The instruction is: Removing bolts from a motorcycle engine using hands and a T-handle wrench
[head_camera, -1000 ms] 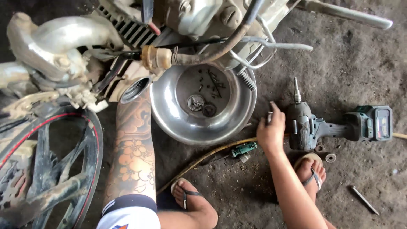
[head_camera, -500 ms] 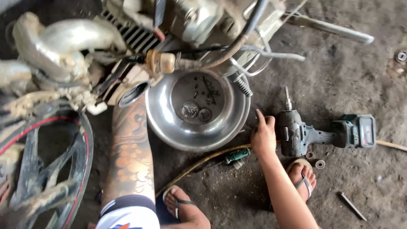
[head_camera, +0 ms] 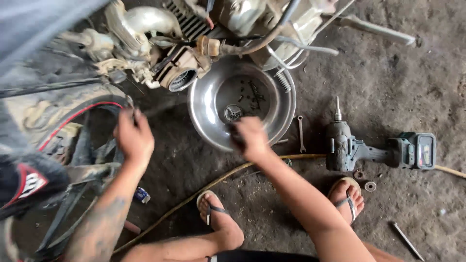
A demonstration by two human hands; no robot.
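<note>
The right hand [head_camera: 250,138] is positioned over the near rim of the round stainless-steel bowl [head_camera: 204,104], which sits on the dirt floor [head_camera: 388,87] directly below the motorcycle engine [head_camera: 252,19]. The hand is motion-blurred; its fingers [head_camera: 237,137] appear curled downward at the rim, and whether they grip anything cannot be determined. The bowl contains a small round metal part [head_camera: 233,112] and several dark screws [head_camera: 250,92].

The left hand [head_camera: 132,136] is raised beside the black tyre with a red stripe [head_camera: 73,121]. Its fingers are closed around a thin dark object [head_camera: 130,103] that projects above the knuckles; the object is too blurred to identify.

Just to the right of the bowl, a small open-ended spanner [head_camera: 301,133] lies on the floor. Further right lies a dark green cordless impact driver [head_camera: 369,148], on its side, bit pointing away from the person. A yellowish hose [head_camera: 204,187] runs across the floor beneath the right forearm, between the two sandalled feet. Two small washers [head_camera: 370,186] lie near the right foot [head_camera: 347,196], and a metal rod [head_camera: 407,240] lies near the lower right edge of the view.
</note>
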